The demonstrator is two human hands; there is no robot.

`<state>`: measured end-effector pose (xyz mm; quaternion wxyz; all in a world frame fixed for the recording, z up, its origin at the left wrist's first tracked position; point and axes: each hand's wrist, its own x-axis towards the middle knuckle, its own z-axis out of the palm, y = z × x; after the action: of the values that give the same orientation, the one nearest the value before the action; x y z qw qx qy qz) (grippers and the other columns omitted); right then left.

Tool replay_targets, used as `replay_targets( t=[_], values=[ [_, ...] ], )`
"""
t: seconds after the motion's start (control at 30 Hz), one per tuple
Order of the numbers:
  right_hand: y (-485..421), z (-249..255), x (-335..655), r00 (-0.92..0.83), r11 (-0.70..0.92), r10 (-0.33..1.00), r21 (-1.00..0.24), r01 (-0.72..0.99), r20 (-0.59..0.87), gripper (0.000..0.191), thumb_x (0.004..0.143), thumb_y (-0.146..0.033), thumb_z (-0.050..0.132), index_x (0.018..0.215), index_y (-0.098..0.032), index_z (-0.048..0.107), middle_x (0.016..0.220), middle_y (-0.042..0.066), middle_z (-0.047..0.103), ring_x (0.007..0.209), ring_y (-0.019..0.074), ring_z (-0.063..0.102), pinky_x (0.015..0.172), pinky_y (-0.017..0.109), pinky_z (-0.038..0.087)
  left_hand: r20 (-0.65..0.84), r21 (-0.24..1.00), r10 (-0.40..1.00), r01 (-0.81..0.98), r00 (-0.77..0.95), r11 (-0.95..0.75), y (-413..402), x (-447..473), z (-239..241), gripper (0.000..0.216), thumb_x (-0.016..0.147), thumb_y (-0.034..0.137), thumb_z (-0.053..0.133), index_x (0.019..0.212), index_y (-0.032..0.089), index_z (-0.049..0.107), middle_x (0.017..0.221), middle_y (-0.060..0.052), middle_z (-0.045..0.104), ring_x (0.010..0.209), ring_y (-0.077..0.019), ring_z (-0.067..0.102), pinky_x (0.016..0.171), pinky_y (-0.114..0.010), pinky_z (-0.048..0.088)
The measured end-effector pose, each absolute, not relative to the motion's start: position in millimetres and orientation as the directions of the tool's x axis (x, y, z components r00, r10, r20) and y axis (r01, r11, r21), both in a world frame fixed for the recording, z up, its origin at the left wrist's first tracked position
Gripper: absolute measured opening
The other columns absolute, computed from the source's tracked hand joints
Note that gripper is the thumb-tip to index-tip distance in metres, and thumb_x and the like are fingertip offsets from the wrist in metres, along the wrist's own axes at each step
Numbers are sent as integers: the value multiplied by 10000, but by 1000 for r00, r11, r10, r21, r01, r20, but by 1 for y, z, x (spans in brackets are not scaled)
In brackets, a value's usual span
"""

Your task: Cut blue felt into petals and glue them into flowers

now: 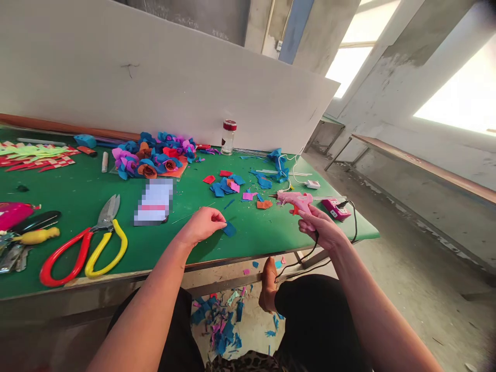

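Green tabletop [194,192] | glue gun [292,198] above | white panel [174,77] behind | bright windows [461,88]

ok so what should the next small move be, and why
Probably bring the pink glue gun to the blue piece for a dab of glue: the left hand pinches that piece by its edge, while the right hand grips the gun, its nozzle pointing left but apart from the piece.

On the green table [248,244] are big scissors [104,223] with one red and one yellow handle, little paper bits [222,187], a heap of paper flowers [155,155], a red-topped jar [228,140] and a pink box [334,208].
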<state>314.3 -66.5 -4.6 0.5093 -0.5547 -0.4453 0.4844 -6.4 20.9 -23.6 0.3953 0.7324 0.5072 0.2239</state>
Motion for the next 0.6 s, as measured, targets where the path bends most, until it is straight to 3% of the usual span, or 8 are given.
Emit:
replay_targets(
  t=[0.13,0.27,0.4,0.5,0.57,0.6],
  values=[
    [-54,-21,346,336,-141,941,-942,305,-32,465,717,-606,660,846,-162,613,547,-69,396,483,90,373,469,234,309,-88,877,916,466,391,-115,18,-10,-18,240,636,396,703,673,164,655,622,14,632,612,-117,536,588,-230,412],
    [-45,-38,359,418,-269,900,-604,750,118,521,826,-670,423,680,-189,563,536,-15,453,547,162,468,532,285,340,-121,933,907,357,403,-35,13,-15,-14,280,628,413,719,715,155,655,618,34,589,515,-75,424,495,-210,319],
    [-45,-49,355,447,-320,874,-463,827,194,453,810,-614,487,840,-178,607,788,113,651,800,295,604,677,366,419,-104,938,903,344,417,-51,7,-19,-12,268,654,399,694,757,153,665,622,37,578,482,-62,381,477,-210,292],
    [-46,-39,337,482,-373,817,-346,861,317,507,793,-613,533,982,-149,616,1014,197,658,971,352,602,774,426,442,-75,938,904,337,421,-79,3,-20,-11,245,655,381,692,735,151,666,636,26,587,532,-79,439,529,-219,346],
    [-46,-25,312,432,-289,821,-380,879,373,514,789,-600,556,1020,-146,625,1061,195,652,1000,339,598,815,435,450,-50,936,902,336,429,-107,0,-20,-11,222,653,365,695,707,152,664,639,17,594,587,-98,483,582,-230,380],
    [-44,-16,297,360,-176,864,-457,872,353,490,801,-585,550,1015,-153,635,1029,168,668,958,307,615,811,417,463,-40,933,901,339,431,-121,-1,-20,-11,208,652,355,694,692,153,663,634,15,595,606,-107,496,602,-236,388]
  ],
)
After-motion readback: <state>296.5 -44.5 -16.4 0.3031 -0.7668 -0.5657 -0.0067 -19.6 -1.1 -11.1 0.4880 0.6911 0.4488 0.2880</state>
